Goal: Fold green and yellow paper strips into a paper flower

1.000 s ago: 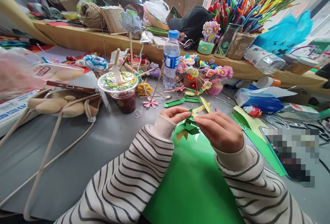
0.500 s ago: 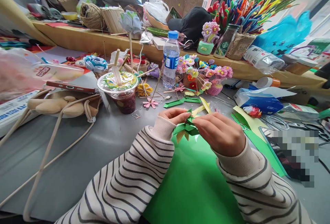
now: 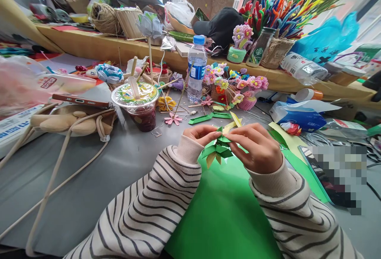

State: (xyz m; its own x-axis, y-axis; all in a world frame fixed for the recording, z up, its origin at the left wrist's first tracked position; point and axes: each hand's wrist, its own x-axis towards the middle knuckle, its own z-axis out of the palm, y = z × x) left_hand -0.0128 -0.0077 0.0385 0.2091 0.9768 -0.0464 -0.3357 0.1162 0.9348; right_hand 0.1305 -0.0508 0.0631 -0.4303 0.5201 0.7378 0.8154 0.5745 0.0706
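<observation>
The person's bare left hand (image 3: 205, 134) pinches the upper part of a folded green and yellow paper piece (image 3: 218, 149) between thumb and fingers, while the bare right hand (image 3: 258, 147) grasps it from the other side with thumb and fingertips closed. The 2 hands nearly meet, and the piece is held up between them, over the far end of a large, smooth green sheet (image 3: 220, 211). It has angular, pointed green flaps spreading outward in layers, with pale yellow points hanging below. The fingertips cover its top and part of its right side, so the folds there cannot be made out. 2 cream sleeves with dark stripes (image 3: 143, 207) hide the sheet's sides, and the lower edge of the view cuts off its near end. Just beyond the hands, folded green paper strips (image 3: 200, 119) lie on a grey table (image 3: 131, 155) near a yellow paper strip (image 3: 236, 119). Farther left stands a clear lidded plastic cup with dark red contents (image 3: 143, 118); at right, mosaic blocks mask much of a dark flat device (image 3: 309, 157)
</observation>
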